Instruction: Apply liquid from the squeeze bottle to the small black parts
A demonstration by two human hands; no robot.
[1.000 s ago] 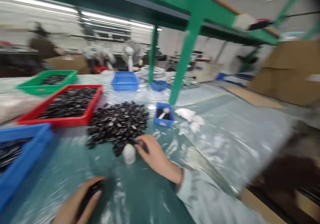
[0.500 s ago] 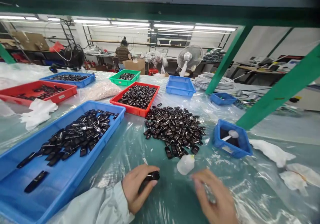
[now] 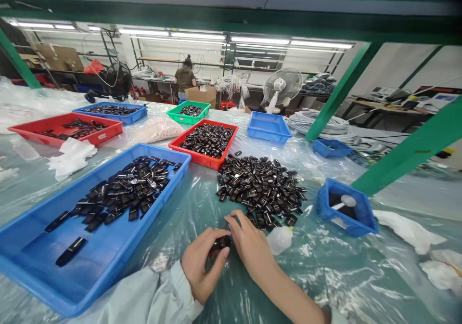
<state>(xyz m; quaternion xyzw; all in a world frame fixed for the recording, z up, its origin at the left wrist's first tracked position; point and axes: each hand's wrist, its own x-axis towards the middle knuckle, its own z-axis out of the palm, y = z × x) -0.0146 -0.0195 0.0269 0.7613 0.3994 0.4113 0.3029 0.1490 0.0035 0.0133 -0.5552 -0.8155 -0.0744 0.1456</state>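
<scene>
My left hand [image 3: 202, 261] is closed round a glossy black plastic casing [image 3: 221, 243], held low over the table with one end showing between thumb and fingers. Right beside it is my right hand [image 3: 249, 244], seen from the back. Its visible fingers are apart and raised near the casing's end; its thumb is hidden, and nothing shows in its grasp. Beyond the hands lies a heap of small black plastic parts [image 3: 262, 184]. A translucent bottle [image 3: 280, 240] with a yellowish tip lies by my right wrist.
On the left stands a large blue tray [image 3: 39, 266] of black casings. Red trays [image 3: 173, 146] and a green tray [image 3: 205, 114] stand farther back. At right are a small blue bin [image 3: 327, 215] with a white scoop, white cloths [image 3: 411, 230] and a slanted green post [image 3: 407, 150].
My right hand has moved left from beside the bottle to the casing. My left hand keeps the casing in nearly the same place. The view has shifted slightly left.
</scene>
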